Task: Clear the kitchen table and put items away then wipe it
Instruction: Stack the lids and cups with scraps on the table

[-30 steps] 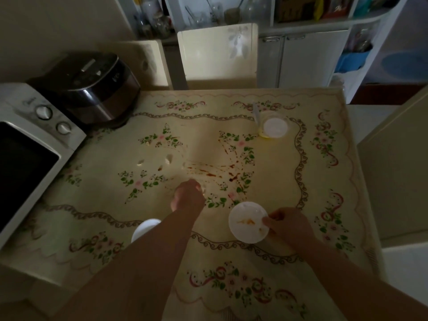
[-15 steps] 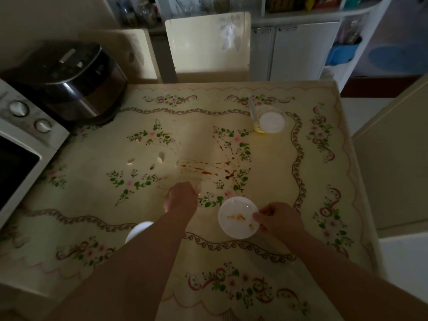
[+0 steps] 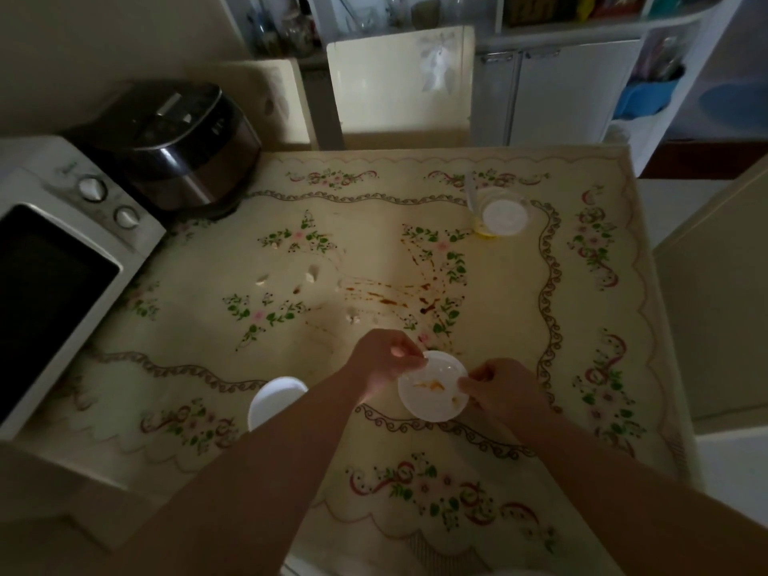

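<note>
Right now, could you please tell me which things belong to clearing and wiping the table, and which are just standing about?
Job: small plate pinched by right hand, left hand at its rim; white dish; cup; crumbs; sauce stains; table.
Standing about: microwave; rice cooker; chair; cupboard.

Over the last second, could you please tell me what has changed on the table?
The left hand moved right from the tablecloth beside the sauce stain to the small plate and now pinches its left rim. The right hand still pinches the right rim. The white dish, the cup and the crumbs stayed put.
</note>
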`<state>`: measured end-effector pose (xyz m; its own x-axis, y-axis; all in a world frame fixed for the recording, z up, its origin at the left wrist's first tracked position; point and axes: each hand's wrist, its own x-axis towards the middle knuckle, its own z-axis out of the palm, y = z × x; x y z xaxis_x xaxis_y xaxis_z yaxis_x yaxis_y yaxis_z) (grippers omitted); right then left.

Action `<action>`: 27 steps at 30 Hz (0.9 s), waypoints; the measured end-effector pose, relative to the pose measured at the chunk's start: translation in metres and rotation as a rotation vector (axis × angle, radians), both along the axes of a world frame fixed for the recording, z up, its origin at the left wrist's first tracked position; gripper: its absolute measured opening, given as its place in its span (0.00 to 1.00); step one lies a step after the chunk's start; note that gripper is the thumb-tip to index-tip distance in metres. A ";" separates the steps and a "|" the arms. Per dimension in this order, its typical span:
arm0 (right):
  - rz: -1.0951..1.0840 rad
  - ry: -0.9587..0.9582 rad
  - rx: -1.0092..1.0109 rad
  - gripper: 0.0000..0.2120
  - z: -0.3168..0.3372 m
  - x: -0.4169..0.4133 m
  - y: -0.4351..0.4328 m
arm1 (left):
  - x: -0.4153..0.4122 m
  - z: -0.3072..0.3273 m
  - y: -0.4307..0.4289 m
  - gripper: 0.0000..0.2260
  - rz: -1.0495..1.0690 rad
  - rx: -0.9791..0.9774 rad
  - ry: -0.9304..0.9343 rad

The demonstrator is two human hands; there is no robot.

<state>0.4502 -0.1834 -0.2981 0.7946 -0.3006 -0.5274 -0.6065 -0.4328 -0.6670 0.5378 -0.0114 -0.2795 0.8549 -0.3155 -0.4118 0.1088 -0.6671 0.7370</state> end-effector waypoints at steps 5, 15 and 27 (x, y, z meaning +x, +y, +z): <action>-0.018 -0.022 0.028 0.06 0.004 0.000 0.000 | 0.002 0.000 0.007 0.05 0.015 0.107 -0.134; -0.047 -0.072 0.080 0.07 0.009 0.006 -0.002 | 0.057 0.000 0.039 0.09 0.314 0.552 -0.192; -0.077 -0.038 0.115 0.06 0.005 0.019 0.002 | 0.084 -0.016 0.028 0.12 0.142 0.762 -0.188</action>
<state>0.4692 -0.1818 -0.2934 0.7917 -0.3008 -0.5318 -0.6081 -0.3049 -0.7329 0.6219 0.0162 -0.2960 0.9424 0.1123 -0.3152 0.1501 -0.9838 0.0982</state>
